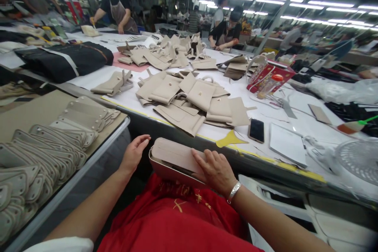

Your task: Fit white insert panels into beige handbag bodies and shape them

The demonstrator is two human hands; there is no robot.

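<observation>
A long beige leather bag piece [177,152] with rounded ends lies above my red apron, a dark gap showing along its side. Over its right end rests my right hand [214,167], fingers bent around the edge and a silver bracelet at the wrist. My left hand [136,151] is raised just left of the piece, apart from it, its thumb and fingertips pressed together; whether anything small is between them cannot be made out. Beyond, beige bag parts [199,94] are heaped on the white table [262,110].
Stacked beige straps [50,145] fill the board at left. A black bundle [65,59] lies behind it. A phone [256,130], yellow scrap [230,138], white pad [288,143] and fan [358,161] line the table's near edge. People work across the table.
</observation>
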